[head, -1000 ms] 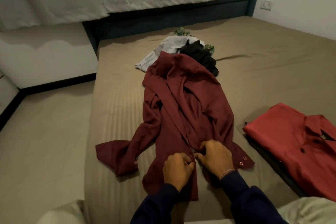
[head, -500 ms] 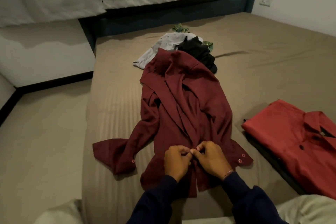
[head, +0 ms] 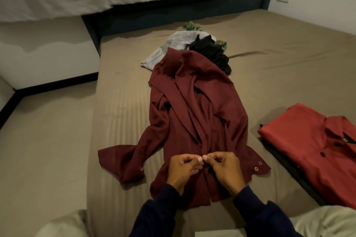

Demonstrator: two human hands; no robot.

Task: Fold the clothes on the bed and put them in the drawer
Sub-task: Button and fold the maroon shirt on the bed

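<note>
Brown bed [head: 269, 75] holds the dark red shirt [head: 194, 113] spread flat, and your left hand [head: 184, 169] and right hand [head: 224, 169] pinch its front, probably doing a button so it folds neatly.

I see the bed [head: 289, 75] under a taut tan sheet, and I place everything against the maroon shirt [head: 194, 113], which lies spread along the middle with both sleeves flung outward. Beyond its collar, toward the headboard, a small heap touches it: a pale grey garment [head: 173, 46], a black garment [head: 212, 52] and bits of green patterned cloth [head: 189, 25]. To the shirt's right, apart from it, a folded red shirt [head: 312, 144] rests on something dark that also lies on the sheet.
</note>
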